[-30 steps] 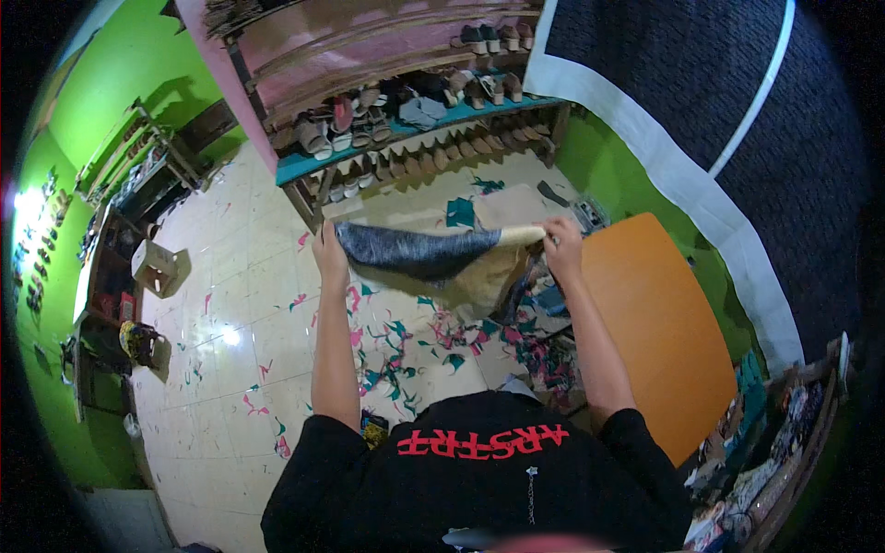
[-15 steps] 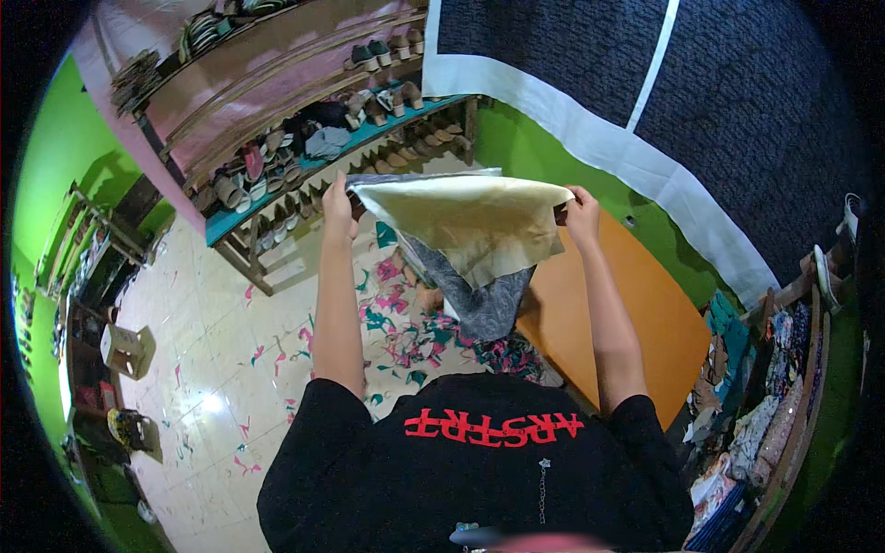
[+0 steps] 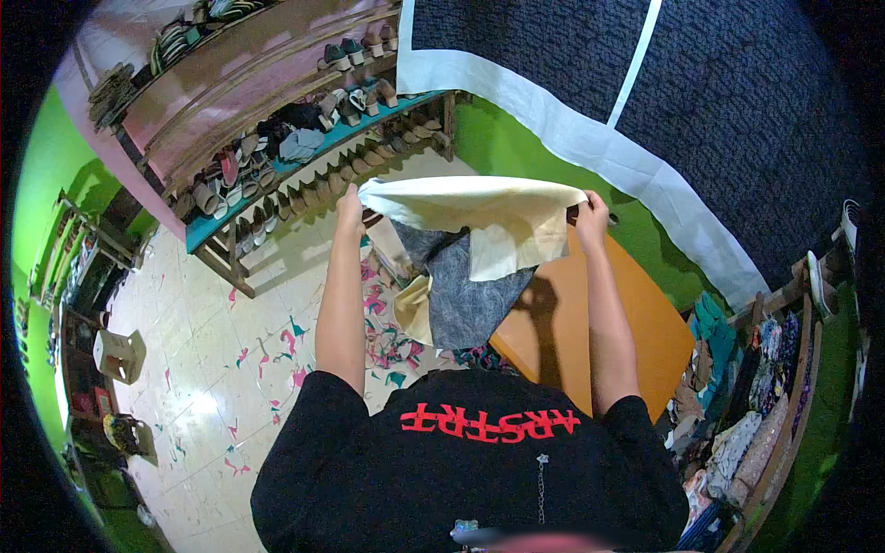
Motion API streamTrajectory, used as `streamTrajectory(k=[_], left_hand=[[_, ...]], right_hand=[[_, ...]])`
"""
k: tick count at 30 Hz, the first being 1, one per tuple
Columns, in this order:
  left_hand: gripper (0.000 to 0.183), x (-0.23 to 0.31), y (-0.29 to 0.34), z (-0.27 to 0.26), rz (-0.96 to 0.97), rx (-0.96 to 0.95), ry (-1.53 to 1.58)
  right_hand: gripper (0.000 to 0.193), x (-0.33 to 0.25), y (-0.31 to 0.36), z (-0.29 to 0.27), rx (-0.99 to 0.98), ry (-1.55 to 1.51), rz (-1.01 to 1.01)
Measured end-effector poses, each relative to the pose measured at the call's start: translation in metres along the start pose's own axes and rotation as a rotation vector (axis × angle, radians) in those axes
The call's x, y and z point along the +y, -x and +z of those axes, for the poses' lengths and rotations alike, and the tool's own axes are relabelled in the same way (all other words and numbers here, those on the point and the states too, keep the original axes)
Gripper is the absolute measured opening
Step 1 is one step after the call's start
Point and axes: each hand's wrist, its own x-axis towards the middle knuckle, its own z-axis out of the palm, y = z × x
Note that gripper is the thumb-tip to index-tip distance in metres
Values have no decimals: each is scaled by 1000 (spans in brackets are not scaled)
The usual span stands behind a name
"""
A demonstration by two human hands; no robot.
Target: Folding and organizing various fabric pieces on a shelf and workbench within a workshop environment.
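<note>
Stretched between my two raised hands is a sheet of fabric or leather-like material (image 3: 479, 199), cream on one face and mottled dark grey on the other. My left hand (image 3: 349, 212) pinches its left upper corner, and my right hand (image 3: 592, 219) grips the right one. The upper edge is nearly level. Below it the grey side (image 3: 475, 297) hangs in folds, with a cream flap (image 3: 414, 310) turned out at the lower left. Some of my fingers are hidden behind the material.
An orange board or tabletop (image 3: 608, 313) lies beneath my right arm. Pink and green scraps (image 3: 293, 334) litter the tiled floor. A wooden rack with a teal shelf (image 3: 207, 227) holds shoe lasts and shoes at far left. Folded fabrics (image 3: 737, 442) fill a shelf on the right; a stool (image 3: 118, 355) stands left.
The sheet's lower part has swung and unfolded, showing more grey and a cream flap at lower left. Both hands have shifted slightly right in view and still hold the corners.
</note>
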Motion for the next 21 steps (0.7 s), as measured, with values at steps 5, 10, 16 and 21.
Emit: streamTrajectory(k=[5,10,16,21], left_hand=[[52,-19,-8,49,-402,5,113],[61,42,-37,118,-174,-404,265],[38,150,51,273,327,-930,798],[35,167,113,300,295,-1246,994]], right_hand=[[19,10,-28,-3,24,-117,393],[19,-28,-83,-12,-7,-493,304],[12,-146,-159,-98,266,-570,-517],[17,-256,-109,-168,344,-532,-1029]])
